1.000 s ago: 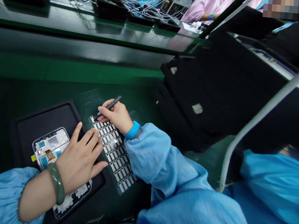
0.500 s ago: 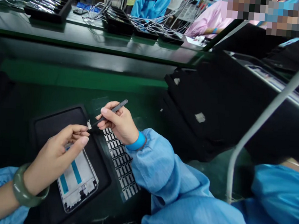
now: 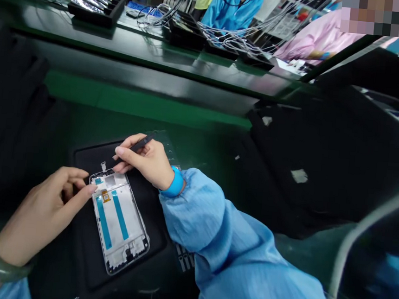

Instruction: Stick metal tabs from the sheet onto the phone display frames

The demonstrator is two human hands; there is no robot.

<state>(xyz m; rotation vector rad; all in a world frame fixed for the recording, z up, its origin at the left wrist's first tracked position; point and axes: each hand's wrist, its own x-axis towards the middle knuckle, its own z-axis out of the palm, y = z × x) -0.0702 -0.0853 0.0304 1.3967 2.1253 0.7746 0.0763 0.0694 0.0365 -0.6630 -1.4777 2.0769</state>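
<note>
A phone mid-frame (image 3: 122, 208) with blue strips and a small gold flex part lies on a black tray (image 3: 83, 158). My left hand (image 3: 50, 201) is at its upper left edge, thumb tip over the rim and fingers loosely curled, with a gap between thumb and index finger. My right hand (image 3: 143, 158) grips black tweezers (image 3: 142, 143) above the frame's top end, and their tips are hard to make out. A small whitish tab (image 3: 103, 166) sticks up from the frame's top edge, beside the right hand's fingers.
A sheet of small tabs (image 3: 185, 258) is partly under my right sleeve. Black stacked trays (image 3: 288, 176) stand to the right, dark foam-like pieces to the left. Behind, a shelf (image 3: 141, 53) bears black boxes and white cables. People in blue and pink work beyond.
The small whitish tab, earlier between the left fingertips and tweezers, is now at the frame's top edge. Both hands have come down to the frame, and the left has drawn back left. The view has shifted.
</note>
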